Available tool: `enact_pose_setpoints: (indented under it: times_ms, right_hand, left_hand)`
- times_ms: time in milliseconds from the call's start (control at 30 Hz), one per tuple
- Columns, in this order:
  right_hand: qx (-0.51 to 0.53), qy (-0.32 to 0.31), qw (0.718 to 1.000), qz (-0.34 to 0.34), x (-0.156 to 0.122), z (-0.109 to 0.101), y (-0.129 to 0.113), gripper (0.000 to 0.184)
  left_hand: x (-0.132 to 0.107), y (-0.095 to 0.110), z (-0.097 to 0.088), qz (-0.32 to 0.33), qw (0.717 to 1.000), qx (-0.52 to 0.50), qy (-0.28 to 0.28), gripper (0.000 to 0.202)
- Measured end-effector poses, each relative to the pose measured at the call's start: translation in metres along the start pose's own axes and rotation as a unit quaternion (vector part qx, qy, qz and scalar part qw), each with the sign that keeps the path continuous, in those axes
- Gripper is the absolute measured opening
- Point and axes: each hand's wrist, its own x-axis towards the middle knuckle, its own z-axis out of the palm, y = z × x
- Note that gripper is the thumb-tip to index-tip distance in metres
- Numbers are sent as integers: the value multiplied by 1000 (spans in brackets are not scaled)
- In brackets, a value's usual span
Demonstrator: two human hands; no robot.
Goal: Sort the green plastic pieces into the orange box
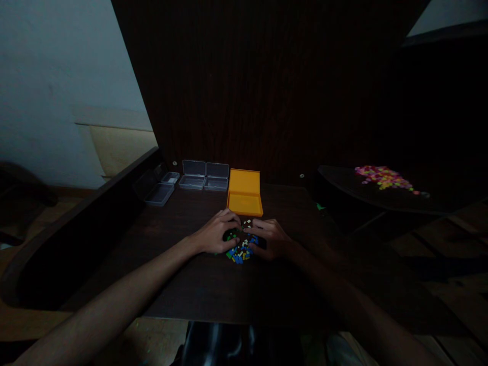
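Observation:
A small pile of toy bricks [239, 257] in blue, green, yellow and white lies on the dark wooden table [190, 290]. My left hand [220, 232] curves around the pile's left side, thumb and fingers apart, touching its edge. Opposite it, my right hand [271, 239] rests with fingers spread toward the bricks. No piece shows in either hand's grasp, though the palms and the bricks beneath the fingers are hidden. Just beyond the hands stands an orange plastic box [245, 203] with its lid raised; no bricks show inside.
Clear plastic boxes with raised lids [192, 182] stand at the back left, and another transparent box [159, 194] sits nearer the left side panel [87, 229]. On a dark surface to the right lies a heap of pink and yellow pieces [385, 178]. A tall dark panel [267, 91] rises behind.

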Motion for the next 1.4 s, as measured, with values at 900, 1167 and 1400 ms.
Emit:
enact_pose_setpoints:
  times_ms: [900, 1167, 1400]
  right_hand:
    - [5, -136, 989, 53, 11, -6, -14, 47]
    - [13, -100, 994, 49, 9, -4, -13, 42]
    - [34, -65, 997, 10, 7, -3, -11, 35]
  left_hand:
    - [-6, -10, -27, 43, 997, -54, -17, 19]
    - [-6, -6, -25, 46, 997, -54, -17, 16]
    - [-6, -4, -23, 43, 998, -38, -28, 15]
